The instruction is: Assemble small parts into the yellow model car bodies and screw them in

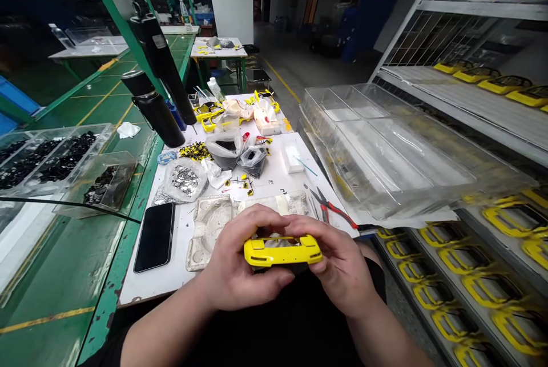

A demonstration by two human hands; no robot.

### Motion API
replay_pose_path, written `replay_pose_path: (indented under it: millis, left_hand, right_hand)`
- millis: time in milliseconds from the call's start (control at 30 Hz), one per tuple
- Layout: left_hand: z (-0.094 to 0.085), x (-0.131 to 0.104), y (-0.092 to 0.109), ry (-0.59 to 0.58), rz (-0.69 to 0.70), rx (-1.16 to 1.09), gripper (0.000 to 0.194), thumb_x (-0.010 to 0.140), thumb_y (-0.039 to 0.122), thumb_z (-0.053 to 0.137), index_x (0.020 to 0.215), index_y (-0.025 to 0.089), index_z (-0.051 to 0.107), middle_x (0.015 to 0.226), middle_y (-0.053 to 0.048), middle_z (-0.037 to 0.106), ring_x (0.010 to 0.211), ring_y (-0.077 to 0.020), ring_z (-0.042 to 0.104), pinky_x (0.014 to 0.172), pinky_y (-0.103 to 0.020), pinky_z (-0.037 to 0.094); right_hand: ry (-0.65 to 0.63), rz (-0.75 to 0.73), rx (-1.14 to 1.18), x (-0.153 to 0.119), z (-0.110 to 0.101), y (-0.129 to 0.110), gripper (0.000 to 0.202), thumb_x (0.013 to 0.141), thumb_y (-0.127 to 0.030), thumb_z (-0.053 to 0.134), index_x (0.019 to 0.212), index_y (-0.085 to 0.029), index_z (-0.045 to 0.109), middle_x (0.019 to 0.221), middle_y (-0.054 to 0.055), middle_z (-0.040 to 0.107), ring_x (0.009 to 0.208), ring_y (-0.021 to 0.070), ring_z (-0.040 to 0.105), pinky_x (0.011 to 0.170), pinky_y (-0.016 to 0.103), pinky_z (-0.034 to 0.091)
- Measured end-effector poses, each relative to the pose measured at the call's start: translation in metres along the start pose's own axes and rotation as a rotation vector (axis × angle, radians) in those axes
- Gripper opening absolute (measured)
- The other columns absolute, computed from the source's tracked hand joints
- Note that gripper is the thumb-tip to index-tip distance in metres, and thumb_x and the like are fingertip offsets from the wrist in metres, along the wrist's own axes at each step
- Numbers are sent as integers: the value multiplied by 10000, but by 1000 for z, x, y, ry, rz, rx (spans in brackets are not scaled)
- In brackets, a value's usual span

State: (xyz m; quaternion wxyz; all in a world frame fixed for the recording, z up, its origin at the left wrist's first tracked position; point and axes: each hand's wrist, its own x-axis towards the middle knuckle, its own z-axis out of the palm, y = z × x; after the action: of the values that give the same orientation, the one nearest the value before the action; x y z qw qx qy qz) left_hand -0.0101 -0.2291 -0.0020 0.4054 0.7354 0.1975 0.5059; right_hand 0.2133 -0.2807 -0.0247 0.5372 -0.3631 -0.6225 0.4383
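Observation:
Both my hands hold a yellow toy car body [282,251] low in the middle of the view, just in front of my chest. My left hand [240,267] grips its left end, thumb underneath and fingers curled over the top. My right hand [342,264] grips its right end the same way. Behind the hands a clear moulded plastic tray [205,230] lies on the white work surface [274,176].
A black phone [154,236] lies left of the tray, red-handled cutters [331,207] to its right. Bags of small parts [184,180], yellow pieces and two black bottles [158,110] stand further back. Clear bins of black parts [64,161] are left; stacked clear trays [385,150] and racks of yellow bodies [479,293] right.

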Motion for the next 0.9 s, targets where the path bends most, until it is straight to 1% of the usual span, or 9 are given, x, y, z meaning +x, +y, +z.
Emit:
replay_pose_path:
  millis: [100,233,300,400,533,600,733,800,900]
  left_hand:
    - [2,-1,3,7,-30,-11,569,908,404,900,1418,252,700,1143,-73,719,994,-207,680,892,-333,567]
    - [4,-2,4,18,-37,-10,581,915,363,886,1451,270,684,1182,-65,684,1019,-196,651,912,-322,553]
    - [3,-3,2,5,-32,-5,579,931,389,875,1461,265,678,1196,-72,678,1025,-198,650,907,-323,552]
    - [1,-5,-4,-21,-1,-1,613,953,477,874,1485,257,666,1197,-79,687,1017,-198,659,891,-317,555]
    - [-2,-9,-14,-24,60,19,695,929,569,915,1496,253,667,1146,-69,737,982,-185,684,884,-300,571]
    - [-2,-11,-16,-9,85,47,684,907,579,938,1453,247,696,1112,-66,768,979,-186,706,878,-292,584]
    - [-2,-11,-16,18,108,100,493,903,563,943,1230,236,772,1027,-65,810,928,-189,752,837,-293,615]
    - [-2,-10,-15,24,117,104,446,908,582,927,1135,232,770,957,-51,809,861,-179,757,796,-287,622]
    - [0,-7,-12,-3,137,146,435,923,608,900,1104,243,746,907,-31,800,832,-178,761,781,-282,634]
  right_hand:
    - [8,-14,-4,2,0,1,439,1032,-683,791,1344,-377,823,1341,42,794,1361,282,715,1197,379,559]
    - [10,-6,-2,2,-1,3,439,1037,-681,786,1356,-380,818,1366,42,787,1346,279,723,1202,390,557]
    - [10,-10,0,0,-1,3,450,1037,-688,781,1358,-374,817,1360,49,788,1357,287,718,1207,404,554]
    - [4,-27,-6,-2,-1,3,466,1036,-702,773,1347,-358,818,1340,61,794,1373,305,709,1221,433,543]
    - [-8,-32,3,-3,0,2,482,1041,-713,758,1347,-345,816,1358,73,795,1394,330,701,1232,478,533]
    - [-15,-35,7,-3,1,2,486,1042,-717,756,1347,-343,815,1350,72,800,1398,332,700,1235,483,528]
    - [-18,-57,13,-2,3,3,472,1040,-698,775,1347,-343,817,1297,59,819,1410,315,697,1248,463,513]
    - [-11,-60,16,-2,4,3,472,1039,-690,782,1343,-330,823,1305,63,821,1411,307,699,1255,453,506]
    - [10,-68,40,-1,3,-2,506,1032,-703,784,1333,-299,835,1309,76,828,1404,306,712,1258,449,508]
